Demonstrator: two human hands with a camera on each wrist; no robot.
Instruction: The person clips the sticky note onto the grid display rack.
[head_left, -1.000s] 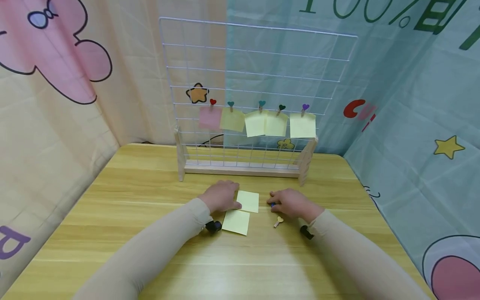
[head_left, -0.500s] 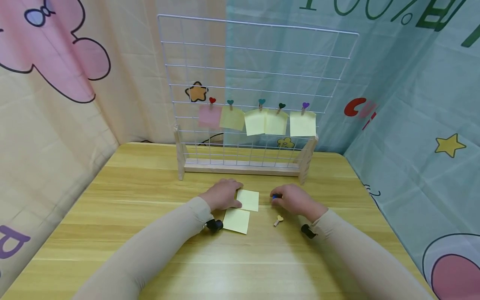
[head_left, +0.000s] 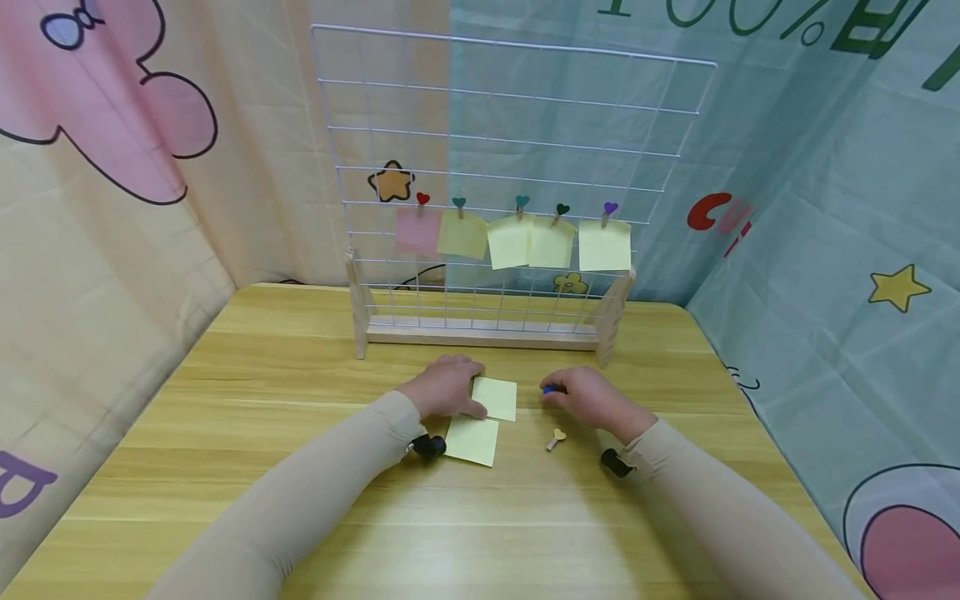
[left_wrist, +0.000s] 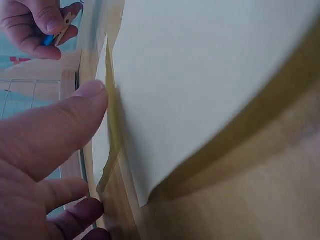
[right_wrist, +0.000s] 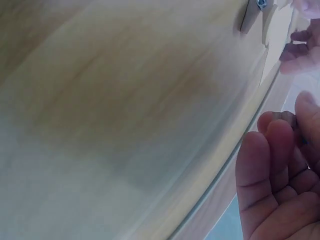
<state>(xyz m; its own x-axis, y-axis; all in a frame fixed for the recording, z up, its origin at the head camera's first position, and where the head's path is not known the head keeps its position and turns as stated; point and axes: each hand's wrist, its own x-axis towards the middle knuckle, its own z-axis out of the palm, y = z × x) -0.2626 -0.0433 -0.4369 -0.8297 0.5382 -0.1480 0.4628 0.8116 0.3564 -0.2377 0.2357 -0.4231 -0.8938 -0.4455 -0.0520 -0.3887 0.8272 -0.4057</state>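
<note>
In the head view, my left hand (head_left: pixel 447 388) lies at the left edge of the farther pale yellow sticky note (head_left: pixel 496 398). Its thumb and forefinger are spread apart, the thumb at the near corner; in the left wrist view the straight thumb (left_wrist: pixel 75 117) touches the note's raised edge. A second sticky note (head_left: pixel 472 442) lies just nearer, overlapping it in view. My right hand (head_left: pixel 592 397) pinches a small wooden clothespin (left_wrist: pixel 65 27) with a blue top between thumb and fingers, above the table. Another clothespin with a yellow heart (head_left: pixel 557 438) lies nearer on the table.
Behind the hands stands a white wire grid (head_left: pixel 510 150) on a wooden base (head_left: pixel 480 335). Heart clothespins hold a pink note (head_left: pixel 417 232) and several yellow notes (head_left: pixel 604 246) on it. Printed curtains (head_left: pixel 810 275) enclose the wooden table (head_left: pixel 420 533) at the back and sides.
My right hand has risen slightly and shifted right with the blue clothespin between its fingers. My left hand stays at the farther note. The view has tilted slightly.
</note>
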